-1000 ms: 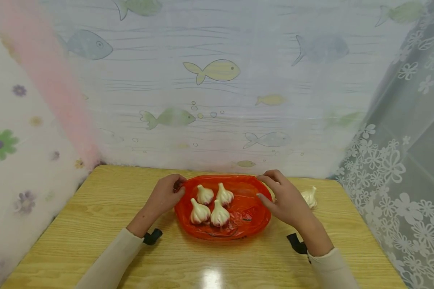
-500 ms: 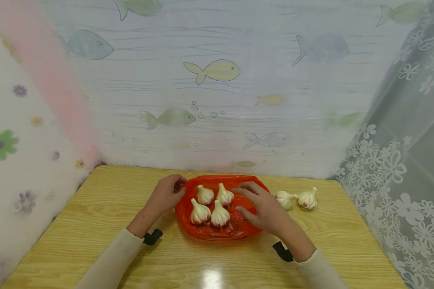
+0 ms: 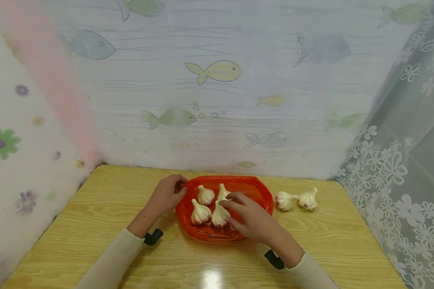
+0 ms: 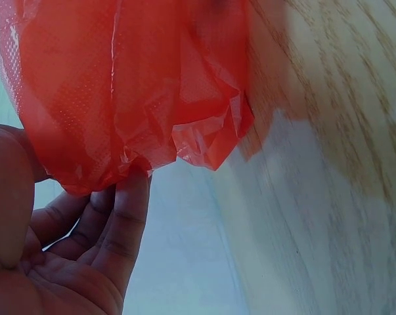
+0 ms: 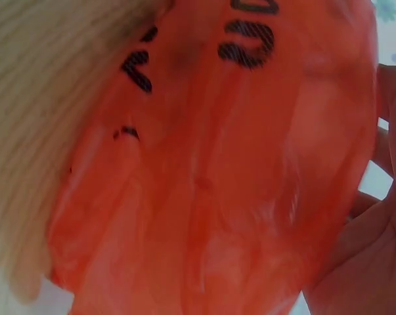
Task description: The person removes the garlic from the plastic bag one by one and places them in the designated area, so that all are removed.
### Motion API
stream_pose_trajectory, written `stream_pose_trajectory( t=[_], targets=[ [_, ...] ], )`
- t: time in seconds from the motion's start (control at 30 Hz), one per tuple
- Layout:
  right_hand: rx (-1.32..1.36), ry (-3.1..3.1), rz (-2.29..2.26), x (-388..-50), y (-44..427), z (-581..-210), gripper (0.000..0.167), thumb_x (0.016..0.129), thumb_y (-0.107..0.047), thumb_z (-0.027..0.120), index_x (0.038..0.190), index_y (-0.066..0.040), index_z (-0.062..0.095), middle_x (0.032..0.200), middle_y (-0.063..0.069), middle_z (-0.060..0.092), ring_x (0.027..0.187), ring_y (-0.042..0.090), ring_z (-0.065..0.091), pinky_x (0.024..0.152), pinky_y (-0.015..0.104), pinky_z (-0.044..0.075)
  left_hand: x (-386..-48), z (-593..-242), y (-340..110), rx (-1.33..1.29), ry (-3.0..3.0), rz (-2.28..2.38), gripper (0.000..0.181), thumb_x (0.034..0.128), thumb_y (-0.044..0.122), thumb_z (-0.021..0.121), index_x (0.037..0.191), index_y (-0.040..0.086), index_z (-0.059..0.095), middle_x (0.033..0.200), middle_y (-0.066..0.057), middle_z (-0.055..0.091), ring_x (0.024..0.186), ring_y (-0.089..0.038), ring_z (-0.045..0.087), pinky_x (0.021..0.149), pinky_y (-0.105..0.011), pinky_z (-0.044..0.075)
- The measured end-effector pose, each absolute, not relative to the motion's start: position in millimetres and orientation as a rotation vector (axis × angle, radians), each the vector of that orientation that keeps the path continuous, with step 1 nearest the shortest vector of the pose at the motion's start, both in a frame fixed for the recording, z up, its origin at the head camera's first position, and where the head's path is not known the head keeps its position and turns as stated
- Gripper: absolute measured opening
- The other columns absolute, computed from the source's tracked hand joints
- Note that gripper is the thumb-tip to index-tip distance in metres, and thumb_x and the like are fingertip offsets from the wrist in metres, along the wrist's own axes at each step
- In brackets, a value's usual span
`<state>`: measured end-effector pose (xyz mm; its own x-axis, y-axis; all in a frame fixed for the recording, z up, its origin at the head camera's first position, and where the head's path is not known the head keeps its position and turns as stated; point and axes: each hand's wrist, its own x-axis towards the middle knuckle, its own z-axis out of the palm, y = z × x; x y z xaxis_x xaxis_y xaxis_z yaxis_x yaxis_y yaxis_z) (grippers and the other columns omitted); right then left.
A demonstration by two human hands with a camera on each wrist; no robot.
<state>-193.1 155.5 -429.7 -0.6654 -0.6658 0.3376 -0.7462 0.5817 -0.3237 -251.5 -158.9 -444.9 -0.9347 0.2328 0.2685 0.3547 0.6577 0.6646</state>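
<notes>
A red plastic bag [image 3: 260,208], wide-mouthed and oval, stands on the table with several garlic bulbs [image 3: 201,212] inside its left half. My left hand [image 3: 166,194] holds the bag's left rim; up close, the fingers [image 4: 129,223] bend at the red plastic's edge. Over the bag's right side reaches my right hand [image 3: 251,218], thumb and fingers spread at the front right garlic bulb [image 3: 218,216]. Whether they touch it I cannot tell. That hand partly covers the back right bulb [image 3: 222,192]. The right wrist view shows the bag's outer wall [image 5: 217,170] with black print.
Two more garlic bulbs, one [image 3: 285,200] beside another [image 3: 308,199], lie on the wooden table [image 3: 347,241] to the right of the bag. A curtain with fish drawings [image 3: 217,120] hangs behind the table. Black wrist camera mounts [image 3: 153,237] stick out from both wrists.
My right hand has moved left from the bag's right rim, over its inside, to the garlic bulbs. The two bulbs on the table have come into full view. My left hand stays on the rim.
</notes>
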Motion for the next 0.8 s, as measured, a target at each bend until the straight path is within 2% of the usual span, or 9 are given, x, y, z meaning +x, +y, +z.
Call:
stream_pose_trajectory(
  t=[0.3, 0.53, 0.8],
  targets=[
    [1.245, -2.655, 0.643, -191, 148, -436, 0.04, 0.102, -0.022, 0.073, 0.141, -0.017, 0.067, 0.137, 0.007, 0.061, 0.116, 0.022, 0.066, 0.096, 0.039, 0.059, -250, -443, -158, -0.498, -2.696, -1.114, 0.017, 0.0981, 0.007, 0.068, 0.115, 0.004, 0.072, 0.103, -0.005, 0.073, 0.089, -0.02, 0.066, 0.081, -0.04, 0.059],
    [1.265, -2.717, 0.642, -189, 145, -440, 0.043, 0.103, -0.025, 0.071, 0.144, -0.017, 0.065, 0.142, 0.012, 0.06, 0.121, 0.026, 0.065, 0.101, 0.044, 0.057, -249, -443, -158, -0.503, -2.695, -1.092, 0.017, 0.0981, 0.007, 0.068, 0.114, 0.004, 0.072, 0.103, -0.005, 0.072, 0.088, -0.019, 0.065, 0.08, -0.038, 0.058],
    [1.238, -2.775, 0.63, -190, 145, -444, 0.04, 0.102, -0.025, 0.073, 0.14, -0.015, 0.067, 0.139, 0.012, 0.06, 0.121, 0.026, 0.065, 0.104, 0.046, 0.055, -249, -443, -159, -0.503, -2.703, -1.09, 0.017, 0.0988, 0.008, 0.067, 0.114, 0.005, 0.072, 0.104, -0.005, 0.072, 0.088, -0.018, 0.065, 0.08, -0.038, 0.058]
  ],
)
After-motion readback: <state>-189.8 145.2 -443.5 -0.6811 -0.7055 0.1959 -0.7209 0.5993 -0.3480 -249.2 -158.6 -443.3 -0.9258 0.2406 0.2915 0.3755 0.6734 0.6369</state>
